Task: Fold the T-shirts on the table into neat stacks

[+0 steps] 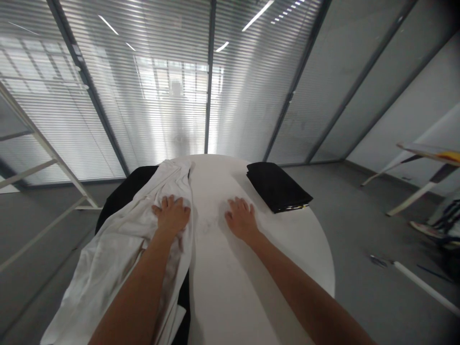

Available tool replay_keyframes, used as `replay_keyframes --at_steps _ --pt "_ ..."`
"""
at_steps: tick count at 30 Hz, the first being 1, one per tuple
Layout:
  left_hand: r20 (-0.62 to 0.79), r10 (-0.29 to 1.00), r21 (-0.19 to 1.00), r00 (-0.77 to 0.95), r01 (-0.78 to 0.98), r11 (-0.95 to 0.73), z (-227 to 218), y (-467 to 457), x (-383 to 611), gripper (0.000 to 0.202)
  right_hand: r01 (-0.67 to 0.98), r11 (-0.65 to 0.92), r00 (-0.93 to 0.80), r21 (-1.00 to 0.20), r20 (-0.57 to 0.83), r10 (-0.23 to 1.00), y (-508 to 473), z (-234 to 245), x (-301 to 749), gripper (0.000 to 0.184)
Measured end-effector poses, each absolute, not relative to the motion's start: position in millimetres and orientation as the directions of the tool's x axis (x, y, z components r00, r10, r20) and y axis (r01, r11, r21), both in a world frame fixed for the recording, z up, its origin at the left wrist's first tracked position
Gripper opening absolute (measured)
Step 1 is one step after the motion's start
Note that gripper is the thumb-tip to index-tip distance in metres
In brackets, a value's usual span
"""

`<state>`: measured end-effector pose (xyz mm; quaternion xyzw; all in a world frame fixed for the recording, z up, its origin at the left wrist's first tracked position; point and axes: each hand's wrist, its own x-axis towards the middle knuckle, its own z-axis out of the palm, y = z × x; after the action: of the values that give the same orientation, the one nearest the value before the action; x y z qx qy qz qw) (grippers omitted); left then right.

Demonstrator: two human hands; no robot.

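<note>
My left hand (pixel 173 214) rests on a crumpled white cloth garment (pixel 108 239), palm down with its fingers spread. The garment covers the left part of a round white table (pixel 215 297) and hangs over its edge; its exact kind does not show. Bare tabletop lies under my right hand (pixel 241 218), whose fingers are apart and hold nothing. A flat stack of folded black cloth (pixel 278 186) sits on the table beyond and to the right of that hand, apart from it. Black fabric (pixel 125 189) shows from beneath the white garment at the left.
A white metal frame (pixel 53 153) stands left of the table. Glass partitions with blinds (pixel 172 105) rise behind it. To the right are another table (pixel 431 153), a white pole (pixel 424 285) low down, and part of a person's shoe (pixel 427 229).
</note>
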<state>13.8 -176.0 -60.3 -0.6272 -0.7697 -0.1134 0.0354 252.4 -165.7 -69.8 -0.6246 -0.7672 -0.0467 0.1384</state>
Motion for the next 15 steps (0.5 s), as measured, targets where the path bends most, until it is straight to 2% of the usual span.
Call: replay_keyframes --at_steps 11,15 --pt "0.179 0.958 0.130 -0.223 0.971 0.202 -60 -172 14 0.043 0.953 0.263 -0.208 -0.147 0.310 0.928 -167 -75 248 0.041" --pt "0.166 0.947 0.194 -0.275 0.951 0.242 -49 -178 18 0.047 0.946 0.269 -0.207 -0.181 0.301 0.931 -167 -73 250 0.041"
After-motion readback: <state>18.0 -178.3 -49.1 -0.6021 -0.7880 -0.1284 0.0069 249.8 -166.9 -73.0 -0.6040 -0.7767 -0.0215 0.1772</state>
